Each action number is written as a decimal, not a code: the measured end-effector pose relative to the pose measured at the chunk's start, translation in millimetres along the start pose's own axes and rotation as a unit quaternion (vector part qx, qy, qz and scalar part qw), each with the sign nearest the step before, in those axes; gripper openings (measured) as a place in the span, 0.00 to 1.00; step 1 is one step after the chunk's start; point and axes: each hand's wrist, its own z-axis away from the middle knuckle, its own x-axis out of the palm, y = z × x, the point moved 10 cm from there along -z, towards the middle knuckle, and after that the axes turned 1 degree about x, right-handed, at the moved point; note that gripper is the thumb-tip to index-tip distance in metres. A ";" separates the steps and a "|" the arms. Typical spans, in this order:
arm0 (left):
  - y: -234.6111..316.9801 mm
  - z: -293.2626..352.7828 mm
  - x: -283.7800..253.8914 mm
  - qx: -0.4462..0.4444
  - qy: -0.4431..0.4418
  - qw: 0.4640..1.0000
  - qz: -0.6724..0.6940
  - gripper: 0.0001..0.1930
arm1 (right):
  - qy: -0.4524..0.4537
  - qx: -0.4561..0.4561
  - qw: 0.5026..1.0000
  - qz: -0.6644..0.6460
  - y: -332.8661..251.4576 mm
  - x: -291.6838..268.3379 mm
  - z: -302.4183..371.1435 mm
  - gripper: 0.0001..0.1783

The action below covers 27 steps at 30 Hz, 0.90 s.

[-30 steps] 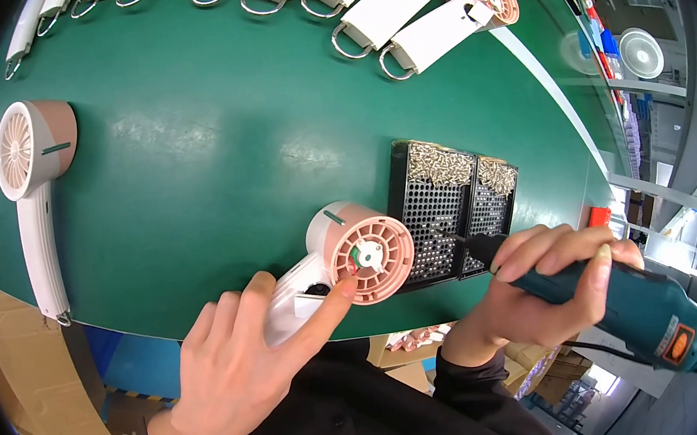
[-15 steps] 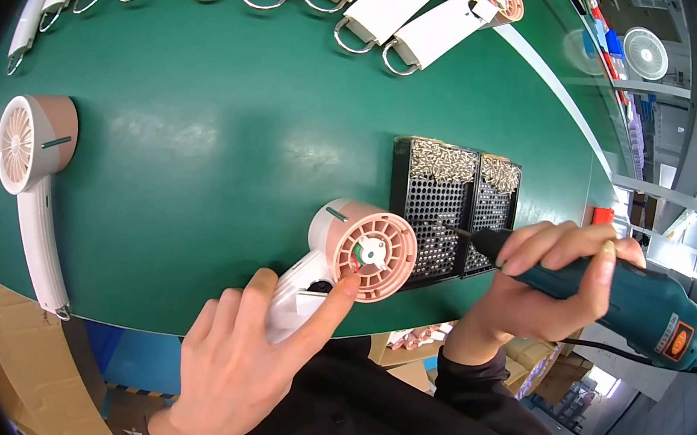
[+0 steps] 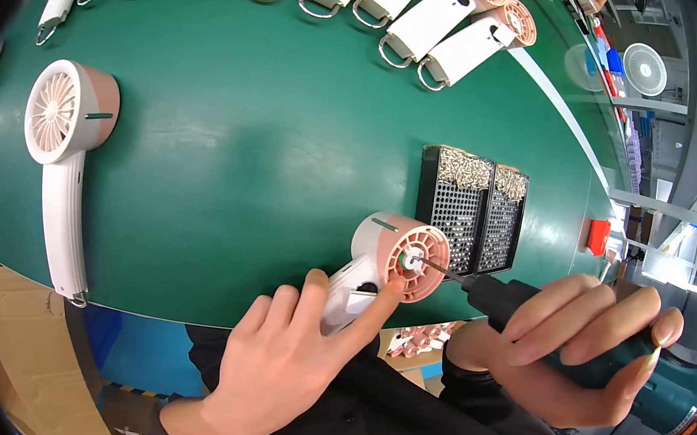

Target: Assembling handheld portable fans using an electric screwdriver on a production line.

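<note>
A white and pink handheld fan (image 3: 410, 264) lies at the table's near edge, its slotted pink ring and white hub facing up toward the right. My left hand (image 3: 291, 353) grips its white handle, with the index finger reaching the pink rim. In my right hand (image 3: 585, 332) is a dark green electric screwdriver (image 3: 668, 383), fingers wrapped round its body. Its thin bit slants into the fan's hub; whether a screw sits at the tip is too small to tell. Just beyond the fan stands a black perforated screw tray (image 3: 459, 209) with small silvery screws heaped along its far end.
Another handheld fan (image 3: 60, 177) lies on the green table (image 3: 214, 172) at the left. Along the far edge several white fans (image 3: 430, 23) lie in a row. A red block (image 3: 598, 237) sits at the right edge. Below the table are a cardboard box (image 3: 34, 365) and pink parts (image 3: 421, 340).
My right hand has brought the screwdriver bit from the screw tray to the fan's hub. My left hand still holds the fan. The whole view has shifted a little.
</note>
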 end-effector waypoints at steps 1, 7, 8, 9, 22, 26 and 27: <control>0.5 -0.5 -0.8 0.004 0.004 1.000 0.004 0.30 | -0.008 0.009 1.000 0.005 2.0 3.8 0.1 0.15; -2.0 -3.1 -4.8 -0.007 0.011 1.000 0.021 0.33 | -0.031 0.026 0.999 0.015 10.6 19.8 -2.1 0.13; -3.5 -3.5 -4.8 -0.008 0.003 1.000 0.016 0.32 | -0.035 0.026 0.999 0.019 12.6 23.2 -1.8 0.13; -5.5 -3.2 -7.9 -0.007 0.009 1.000 0.015 0.32 | -0.030 0.024 0.999 0.008 15.0 26.5 -1.2 0.13; 9.0 -0.3 -9.5 0.001 -0.020 0.999 0.049 0.24 | -0.143 0.123 0.982 0.001 39.6 28.4 28.4 0.12; 7.4 4.5 -4.3 0.023 -0.011 1.000 0.004 0.30 | -0.148 0.164 0.974 -0.044 46.9 28.8 27.8 0.14; 8.4 1.2 -7.0 0.024 -0.023 0.999 0.002 0.31 | -0.095 0.170 0.981 0.008 40.1 24.6 25.1 0.16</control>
